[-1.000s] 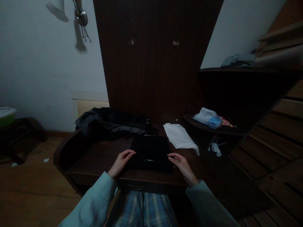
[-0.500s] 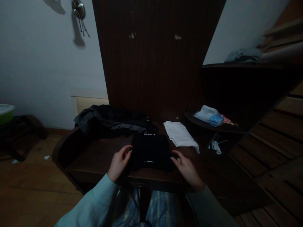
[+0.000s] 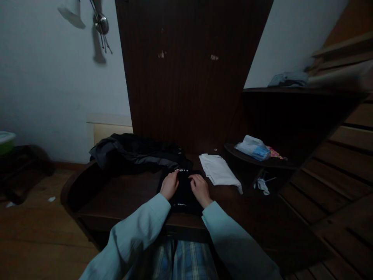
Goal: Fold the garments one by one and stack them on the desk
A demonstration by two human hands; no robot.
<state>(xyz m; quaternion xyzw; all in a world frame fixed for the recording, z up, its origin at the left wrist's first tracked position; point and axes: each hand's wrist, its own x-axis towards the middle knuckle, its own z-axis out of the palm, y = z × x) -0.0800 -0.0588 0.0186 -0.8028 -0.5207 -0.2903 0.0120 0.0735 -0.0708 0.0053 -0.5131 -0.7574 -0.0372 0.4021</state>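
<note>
A folded black garment [image 3: 184, 192] with small white lettering at its far and near edges lies on the dark wooden desktop [image 3: 125, 194] in front of me. My left hand [image 3: 169, 186] rests on its left part, the fingers lying over the cloth towards the far edge. On the right part lies my right hand [image 3: 200, 188], fingers loosely bent and touching the fabric. Neither hand lifts the garment. To its right is a folded white cloth [image 3: 220, 170]. Behind it on the left sits a rumpled heap of black and grey clothing [image 3: 131, 151].
A low curved shelf [image 3: 233, 149] at the right holds a white and blue plastic packet [image 3: 253, 147]. A tall dark panel [image 3: 189, 97] stands behind the desktop. Wooden slats [image 3: 335, 163] rise on the far right. A dark stool [image 3: 25, 159] is at the left.
Both hands have moved inward from the garment's left and right sides onto its top, nearer its far edge. The garment stays in about the same place; the view has shifted slightly.
</note>
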